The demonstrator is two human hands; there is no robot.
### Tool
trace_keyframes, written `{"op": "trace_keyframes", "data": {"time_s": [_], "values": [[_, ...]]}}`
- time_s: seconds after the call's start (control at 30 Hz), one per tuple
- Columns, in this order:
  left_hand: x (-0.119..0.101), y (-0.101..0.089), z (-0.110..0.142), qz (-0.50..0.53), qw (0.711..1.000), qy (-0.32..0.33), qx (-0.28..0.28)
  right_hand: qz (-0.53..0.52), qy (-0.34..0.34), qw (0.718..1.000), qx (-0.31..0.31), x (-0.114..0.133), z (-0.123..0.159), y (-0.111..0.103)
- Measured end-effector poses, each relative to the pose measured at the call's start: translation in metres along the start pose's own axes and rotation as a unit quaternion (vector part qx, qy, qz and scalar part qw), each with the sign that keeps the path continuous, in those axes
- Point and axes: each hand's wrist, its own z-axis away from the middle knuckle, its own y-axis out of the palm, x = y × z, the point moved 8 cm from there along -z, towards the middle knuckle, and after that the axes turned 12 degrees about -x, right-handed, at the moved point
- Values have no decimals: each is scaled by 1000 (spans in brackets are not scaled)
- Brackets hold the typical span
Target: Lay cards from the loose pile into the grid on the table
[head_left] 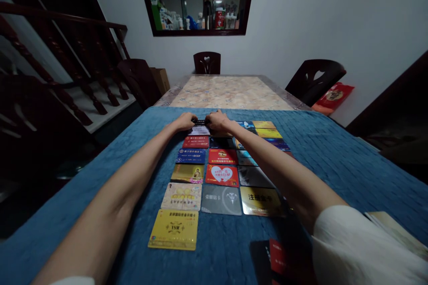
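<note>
At the far end of the left column of cards, a black card [201, 122] lies between my two hands. My left hand [185, 121] has its curled fingers on the card's left edge, while my right hand [217, 120] grips its right edge. Just nearer is a pale card [199, 131], then a red card [196, 142] and a blue card [191, 156]. A yellow card [174, 230] lies closest to me. My right forearm crosses over the right columns and hides parts of several cards.
The cards lie in columns on a blue cloth [127, 227]. Loose red and black cards [284, 258] lie by my right sleeve; a pale stack [397, 231] is farther right. Beyond the cloth is the patterned tabletop [230, 91], with chairs around it, one far chair [207, 63] included.
</note>
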Motion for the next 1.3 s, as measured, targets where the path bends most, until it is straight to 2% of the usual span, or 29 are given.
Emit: {"op": "trace_keyframes", "data": {"time_s": [0.2, 0.33, 0.5, 0.63, 0.83, 1.0, 1.17, 1.3], "values": [[5, -3, 2, 11, 999, -11, -43, -5, -6, 1000, -6, -2, 0, 0], [9, -13, 12, 12, 996, -18, -89, -11, -12, 1000, -21, -3, 5, -5], [5, -33, 39, 22, 987, -21, -158, -17, -33, 998, -46, 1, 22, -23], [-7, -51, 70, 71, 972, -13, -226, -20, -55, 996, -69, 8, 46, -41], [-39, -66, 127, 110, 961, 10, -252, -30, -82, 992, -90, 21, 95, -64], [-81, -74, 182, 139, 958, 60, -245, -41, -129, 985, -106, 37, 141, -75], [-131, -70, 228, 162, 956, 144, -198, -73, -148, 977, -133, 46, 185, -81], [-164, -66, 252, 167, 953, 191, -165, -96, -170, 967, -164, 48, 219, -87]]}}
